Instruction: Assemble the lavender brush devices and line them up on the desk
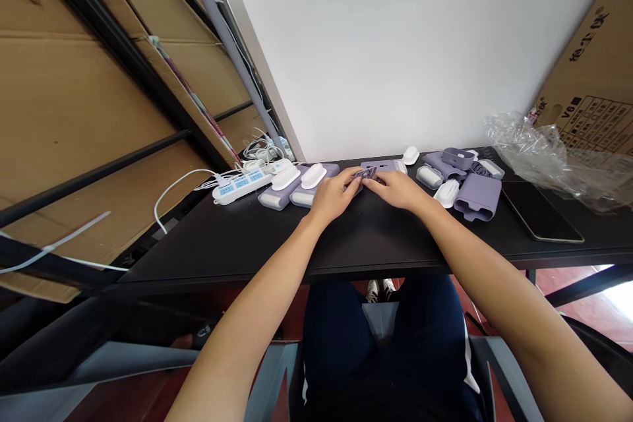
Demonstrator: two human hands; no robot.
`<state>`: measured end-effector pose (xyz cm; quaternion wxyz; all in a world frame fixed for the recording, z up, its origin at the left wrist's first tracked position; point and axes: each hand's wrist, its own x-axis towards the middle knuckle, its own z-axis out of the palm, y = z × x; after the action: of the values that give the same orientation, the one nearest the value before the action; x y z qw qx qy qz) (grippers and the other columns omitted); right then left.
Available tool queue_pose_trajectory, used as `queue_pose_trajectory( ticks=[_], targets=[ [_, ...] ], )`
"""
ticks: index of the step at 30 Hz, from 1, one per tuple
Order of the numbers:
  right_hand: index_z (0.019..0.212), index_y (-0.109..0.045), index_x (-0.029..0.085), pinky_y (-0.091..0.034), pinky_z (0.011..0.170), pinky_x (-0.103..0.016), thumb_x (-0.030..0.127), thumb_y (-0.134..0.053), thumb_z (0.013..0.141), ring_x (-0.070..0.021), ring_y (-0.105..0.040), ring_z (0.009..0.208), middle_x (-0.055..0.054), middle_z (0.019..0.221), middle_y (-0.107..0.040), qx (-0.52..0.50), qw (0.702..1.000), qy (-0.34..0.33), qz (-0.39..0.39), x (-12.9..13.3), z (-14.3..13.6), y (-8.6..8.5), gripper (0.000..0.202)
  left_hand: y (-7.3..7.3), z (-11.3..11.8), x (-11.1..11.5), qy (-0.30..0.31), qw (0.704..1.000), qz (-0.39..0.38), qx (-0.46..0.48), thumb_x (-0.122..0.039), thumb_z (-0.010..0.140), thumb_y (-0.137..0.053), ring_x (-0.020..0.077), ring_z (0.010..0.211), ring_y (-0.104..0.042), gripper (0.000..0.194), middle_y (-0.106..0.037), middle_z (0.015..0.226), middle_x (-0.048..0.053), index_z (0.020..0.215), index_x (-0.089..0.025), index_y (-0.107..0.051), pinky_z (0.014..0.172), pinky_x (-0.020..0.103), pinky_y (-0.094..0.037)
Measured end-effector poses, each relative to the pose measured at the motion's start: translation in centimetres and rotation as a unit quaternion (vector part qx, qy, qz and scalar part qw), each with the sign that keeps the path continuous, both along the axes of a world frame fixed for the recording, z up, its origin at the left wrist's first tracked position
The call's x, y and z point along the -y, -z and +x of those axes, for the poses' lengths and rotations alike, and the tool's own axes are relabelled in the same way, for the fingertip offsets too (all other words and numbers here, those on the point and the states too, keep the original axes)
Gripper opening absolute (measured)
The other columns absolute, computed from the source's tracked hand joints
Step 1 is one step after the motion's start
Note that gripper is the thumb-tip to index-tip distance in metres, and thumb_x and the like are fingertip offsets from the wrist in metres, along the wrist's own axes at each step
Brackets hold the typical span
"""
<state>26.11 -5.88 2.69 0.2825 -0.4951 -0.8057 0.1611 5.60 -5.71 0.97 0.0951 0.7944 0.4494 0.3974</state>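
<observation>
Both hands meet over the back middle of the black table. My left hand [335, 194] is closed, its fingertips on a small purple part [366, 173]. From the other side my right hand [395, 188] grips the same part with bent fingers. Its details are partly covered by the fingers. Just behind the hands lies a flat purple piece [383, 165] with a white end. Left of my left hand, two purple-and-white devices [279, 192] lie side by side, each with a white oval piece [313, 176] on top.
A white power strip [242, 186] with tangled cables lies at the left. Several purple and white parts [477, 197] are heaped on the right, beside a black tablet [541, 211] and clear plastic wrap [558, 165]. A white wall [395, 46] stands behind the table [222, 244].
</observation>
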Motion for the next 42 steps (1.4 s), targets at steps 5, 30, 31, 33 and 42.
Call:
queue_pose_trajectory(
  ticks=[5,30,31,33,42],
  targets=[
    [0.08,-0.066,0.024,-0.036,0.065,-0.03,0.052,-0.05,0.1,-0.0192,-0.058,0.07,-0.003,0.075,-0.066,-0.002,1.0,-0.006,0.0,0.08,0.01,0.05,0.039,0.01,-0.01,0.01,-0.006,1.0,-0.001,0.002,-0.038,0.1,-0.054,0.0199,0.086,-0.076,0.032,-0.082,0.1,0.001,0.127,-0.029,-0.069,0.076,0.031,-0.053],
    [0.078,-0.064,0.024,-0.034,0.065,-0.031,0.053,-0.048,0.1,-0.019,-0.057,0.069,-0.003,0.074,-0.065,0.0,1.0,-0.01,-0.001,0.0,0.06,0.15,0.04,0.17,-0.08,-0.18,-0.007,1.0,0.002,-0.004,-0.037,0.1,-0.055,0.0199,0.085,-0.075,0.033,-0.081,0.101,0.001,0.128,-0.03,-0.069,0.076,0.031,-0.054],
    [0.078,-0.064,0.024,-0.035,0.066,-0.031,0.053,-0.048,0.1,-0.0194,-0.057,0.069,-0.003,0.075,-0.065,0.0,1.0,-0.008,-0.002,-0.01,0.05,0.16,0.04,0.15,-0.07,-0.17,-0.007,1.0,0.003,-0.003,-0.037,0.1,-0.055,0.0201,0.086,-0.075,0.033,-0.081,0.102,0.001,0.128,-0.03,-0.07,0.077,0.031,-0.054],
    [0.08,-0.066,0.024,-0.036,0.066,-0.031,0.054,-0.048,0.1,-0.0201,-0.058,0.071,-0.004,0.075,-0.066,0.001,1.0,-0.007,-0.003,-0.03,0.05,0.17,0.04,0.1,-0.05,-0.13,-0.006,1.0,0.004,-0.003,-0.036,0.1,-0.055,0.0204,0.088,-0.076,0.032,-0.081,0.104,0.001,0.128,-0.03,-0.07,0.079,0.031,-0.054],
    [0.084,-0.067,0.022,-0.036,0.066,-0.029,0.054,-0.046,0.102,-0.0189,-0.061,0.074,-0.003,0.08,-0.069,0.016,1.0,0.0,-0.005,-0.1,0.01,0.12,0.042,0.14,-0.05,-0.14,-0.005,1.0,0.004,-0.005,-0.035,0.099,-0.056,0.019,0.087,-0.076,0.033,-0.081,0.105,0.001,0.128,-0.028,-0.07,0.076,0.028,-0.054]
  ],
)
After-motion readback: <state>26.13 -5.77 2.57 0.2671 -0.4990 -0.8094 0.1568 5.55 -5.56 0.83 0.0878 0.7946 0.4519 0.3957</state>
